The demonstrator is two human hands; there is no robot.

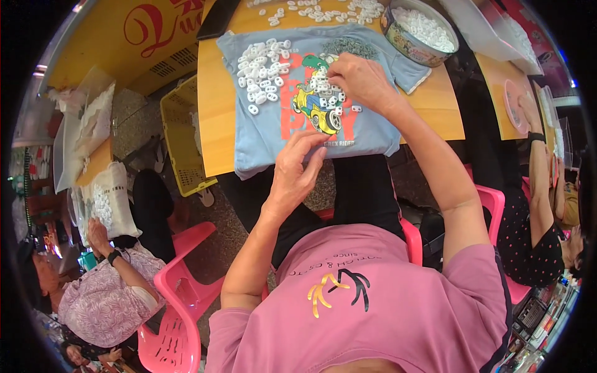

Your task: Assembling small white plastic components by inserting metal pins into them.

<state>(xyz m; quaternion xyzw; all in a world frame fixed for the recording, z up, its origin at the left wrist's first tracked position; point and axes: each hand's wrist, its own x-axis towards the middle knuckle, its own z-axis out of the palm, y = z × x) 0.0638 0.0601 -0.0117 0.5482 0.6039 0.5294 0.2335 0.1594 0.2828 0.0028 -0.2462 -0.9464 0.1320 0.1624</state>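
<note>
A light blue T-shirt (pixel 261 137) with a printed dinosaur on a yellow scooter lies spread over the table. My right hand (pixel 364 78) is over a cluster of small white pieces with dark holes (pixel 329 96), its fingertips pinched together among them; whatever they grip is hidden. Lower on the shirt, just below the printed wheel, is my left hand (pixel 295 168). Its thumb and fingers are slightly apart, with nothing visible between them. White oval pieces with two holes (pixel 261 65) are heaped on the shirt's left. Beyond my right hand sits a pile of tiny grey-green parts (pixel 353 47).
A round tin (pixel 413 53) full of white pieces stands at the far right of the wooden table (pixel 429 118). More white ovals (pixel 323 12) lie along its far side. A yellow basket (pixel 177 149) is at the left. People sit nearby on pink chairs (pixel 171 336).
</note>
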